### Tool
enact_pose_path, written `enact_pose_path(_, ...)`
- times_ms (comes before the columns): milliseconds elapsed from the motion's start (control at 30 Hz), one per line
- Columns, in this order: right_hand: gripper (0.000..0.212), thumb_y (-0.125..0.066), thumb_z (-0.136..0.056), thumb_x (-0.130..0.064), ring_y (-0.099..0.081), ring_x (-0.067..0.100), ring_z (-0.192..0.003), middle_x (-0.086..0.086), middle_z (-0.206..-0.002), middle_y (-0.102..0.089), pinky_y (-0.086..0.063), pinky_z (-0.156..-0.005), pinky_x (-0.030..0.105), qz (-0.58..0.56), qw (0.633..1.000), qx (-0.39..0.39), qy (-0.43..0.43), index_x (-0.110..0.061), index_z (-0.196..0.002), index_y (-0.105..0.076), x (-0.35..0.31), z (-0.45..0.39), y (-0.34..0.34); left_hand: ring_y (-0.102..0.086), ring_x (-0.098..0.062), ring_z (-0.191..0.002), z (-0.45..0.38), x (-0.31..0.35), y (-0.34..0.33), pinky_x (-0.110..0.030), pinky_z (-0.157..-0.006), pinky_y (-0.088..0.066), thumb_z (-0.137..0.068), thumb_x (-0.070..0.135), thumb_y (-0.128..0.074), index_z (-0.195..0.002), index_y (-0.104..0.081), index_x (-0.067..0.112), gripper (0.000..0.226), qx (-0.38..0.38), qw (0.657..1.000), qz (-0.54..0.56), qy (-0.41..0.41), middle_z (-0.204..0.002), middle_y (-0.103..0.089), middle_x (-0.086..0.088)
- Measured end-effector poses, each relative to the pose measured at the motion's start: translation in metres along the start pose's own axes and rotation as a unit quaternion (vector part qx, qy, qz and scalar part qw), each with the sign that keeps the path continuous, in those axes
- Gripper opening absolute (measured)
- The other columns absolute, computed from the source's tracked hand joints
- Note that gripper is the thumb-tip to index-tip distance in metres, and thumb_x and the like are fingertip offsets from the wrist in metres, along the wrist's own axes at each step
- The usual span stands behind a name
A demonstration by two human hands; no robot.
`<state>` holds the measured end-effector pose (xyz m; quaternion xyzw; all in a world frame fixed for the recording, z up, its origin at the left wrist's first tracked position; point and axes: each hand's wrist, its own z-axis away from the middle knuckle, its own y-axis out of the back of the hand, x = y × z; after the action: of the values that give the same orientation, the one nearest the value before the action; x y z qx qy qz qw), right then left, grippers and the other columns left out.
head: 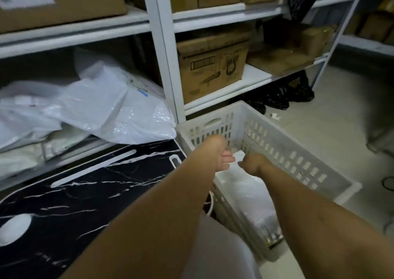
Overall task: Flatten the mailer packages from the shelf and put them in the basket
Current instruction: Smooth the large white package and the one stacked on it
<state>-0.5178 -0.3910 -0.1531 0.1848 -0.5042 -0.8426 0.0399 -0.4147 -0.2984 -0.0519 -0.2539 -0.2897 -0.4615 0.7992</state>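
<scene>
Hands reach down into the white basket [277, 148], left hand [221, 153] and right hand [253, 163] both apparently pinching the far edge of a white mailer package [243, 191] lying flat inside, though it's blurry.

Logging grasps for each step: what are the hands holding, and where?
Both hands, left hand and right hand, hold the white mailer by its far edge inside the basket.
</scene>
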Motion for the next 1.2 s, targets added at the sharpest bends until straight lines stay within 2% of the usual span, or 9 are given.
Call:
enact_pose_path(67, 0.041, -0.044, -0.101, -0.03, -0.049, 0.031, -0.124, 0.013, -0.138, -0.052, -0.038, -0.101, 0.033, -0.024, 0.999, 0.034, 0.031, -0.006, -0.134, -0.053, -0.027, 0.011, 0.017, -0.064, -0.027, -0.098, 0.016, 0.006, 0.02, -0.041, -0.097, -0.046, -0.1, 0.016, -0.028, -0.112, -0.057, 0.001, 0.035, 0.01, 1.0, -0.001, -0.027, -0.12, -0.064, -0.018)
enact_pose_path(167, 0.037, -0.046, -0.099, -0.027, -0.056, 0.031, -0.116, 0.014, -0.131, -0.059, -0.043, -0.094, 0.033, -0.015, 0.996, 0.06, 0.061, -0.007, -0.127, -0.06, -0.067, 0.023, 0.035, -0.064, -0.027, -0.104, 0.043, 0.012, 0.051, -0.04, -0.095, -0.047, -0.101, 0.016, -0.031, -0.084, -0.053, 0.003, 0.03, 0.029, 0.998, -0.001, -0.051, -0.114, -0.066, -0.016)
enact_pose_path(300, 0.033, -0.049, -0.096, -0.028, -0.06, 0.03, -0.106, 0.015, -0.119, -0.064, -0.041, -0.08, 0.028, 0.007, 0.989, 0.089, 0.119, -0.007, -0.114, -0.066, -0.133, 0.042, 0.039, -0.061, -0.024, -0.096, 0.069, 0.018, 0.108, -0.036, -0.085, -0.046, -0.1, 0.015, -0.03, -0.102, -0.056, 0.003, 0.029, 0.072, 0.995, 0.026, -0.07, -0.117, -0.066, -0.014)
enact_pose_path(433, 0.032, -0.05, -0.093, -0.029, -0.059, 0.028, -0.095, 0.013, -0.113, -0.066, -0.038, -0.073, 0.027, 0.018, 0.98, 0.1, 0.173, -0.008, -0.11, -0.066, -0.196, 0.06, 0.031, -0.061, -0.026, -0.113, 0.093, 0.017, 0.168, -0.038, -0.092, -0.045, -0.1, 0.013, -0.031, -0.123, -0.05, 0.003, 0.032, 0.132, 0.985, 0.068, -0.089, -0.121, -0.064, -0.014)
enact_pose_path(533, 0.031, -0.049, -0.093, -0.028, -0.058, 0.03, -0.102, 0.013, -0.118, -0.063, -0.038, -0.075, 0.028, 0.029, 0.971, 0.101, 0.215, -0.009, -0.112, -0.066, -0.243, 0.072, 0.017, -0.063, -0.025, -0.103, 0.107, 0.014, 0.215, -0.036, -0.086, -0.045, -0.098, 0.011, -0.031, -0.111, -0.055, 0.004, 0.028, 0.173, 0.976, 0.079, -0.101, -0.111, -0.066, -0.012)
enact_pose_path(700, 0.023, -0.047, -0.092, -0.022, -0.053, 0.027, -0.085, 0.01, -0.107, -0.065, -0.038, -0.071, 0.029, 0.033, 0.952, 0.131, 0.276, -0.012, -0.102, -0.066, -0.312, 0.092, -0.011, -0.064, -0.023, -0.082, 0.12, 0.004, 0.285, -0.037, -0.083, -0.046, -0.096, 0.008, -0.031, -0.094, -0.051, 0.008, 0.02, 0.244, 0.957, 0.115, -0.108, -0.088, -0.064, -0.01)
enact_pose_path(900, 0.03, -0.045, -0.095, -0.018, -0.046, 0.03, -0.106, 0.01, -0.126, -0.039, -0.042, -0.08, 0.035, 0.042, 0.923, 0.219, 0.315, -0.019, -0.12, -0.061, -0.369, 0.102, -0.038, -0.064, -0.02, -0.075, 0.121, -0.011, 0.347, -0.037, -0.08, -0.048, -0.096, 0.009, -0.033, -0.103, -0.054, 0.006, 0.022, 0.273, 0.947, 0.149, -0.081, -0.087, -0.067, -0.01)
enact_pose_path(1067, 0.043, -0.049, -0.089, -0.017, -0.031, 0.029, -0.124, 0.009, -0.152, -0.012, -0.038, -0.092, 0.037, 0.128, 0.918, 0.225, 0.302, -0.031, -0.129, -0.054, -0.396, 0.095, -0.054, -0.063, -0.021, -0.079, 0.12, -0.014, 0.367, -0.036, -0.084, -0.046, -0.098, 0.01, -0.034, -0.095, -0.053, 0.006, 0.019, 0.255, 0.947, 0.178, -0.079, -0.085, -0.066, -0.009)
enact_pose_path(1200, 0.052, -0.05, -0.087, -0.014, -0.019, 0.029, -0.138, 0.006, -0.158, -0.003, -0.032, -0.106, 0.046, 0.143, 0.928, 0.207, 0.275, -0.022, -0.138, -0.042, -0.399, 0.087, -0.062, -0.064, -0.023, -0.082, 0.117, -0.013, 0.371, -0.037, -0.084, -0.047, -0.097, 0.01, -0.034, -0.093, -0.053, 0.006, 0.02, 0.242, 0.948, 0.189, -0.086, -0.088, -0.067, -0.011)
